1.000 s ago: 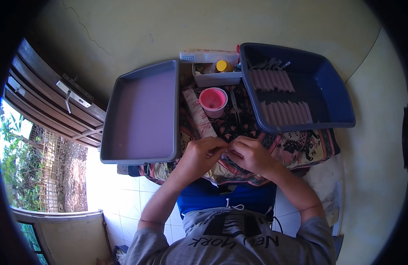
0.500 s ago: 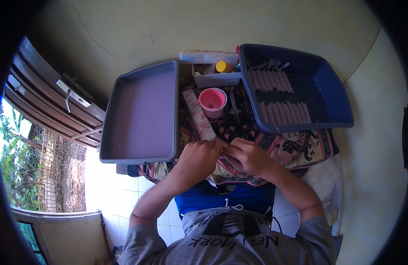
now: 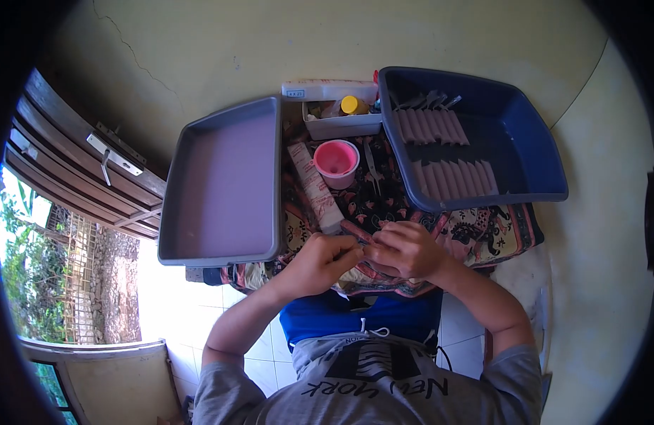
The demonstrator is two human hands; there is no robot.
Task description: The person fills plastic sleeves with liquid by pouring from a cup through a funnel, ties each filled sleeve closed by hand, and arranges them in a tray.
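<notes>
My left hand (image 3: 322, 263) and my right hand (image 3: 406, 249) meet over the front of the patterned cloth (image 3: 475, 237), fingertips pinched close together. Whatever lies between the fingers is too small to make out. Just beyond them is a white packet with red print (image 3: 316, 185). A pink funnel (image 3: 337, 157) sits in a light pink cup (image 3: 341, 181), with metal scissors (image 3: 371, 166) to its right.
A grey tray (image 3: 279, 177) of pinkish liquid stands at left. On the right, a dark blue basin (image 3: 525, 142) holds two rows of filled pink tubes (image 3: 458, 180). A white box (image 3: 344, 127) with a yellow-capped bottle (image 3: 350, 105) is at the back.
My left hand has turned and shifted slightly down, its fingers more visible. My right hand has moved a little to the right, its fingers curled more. The view has shifted slightly.
</notes>
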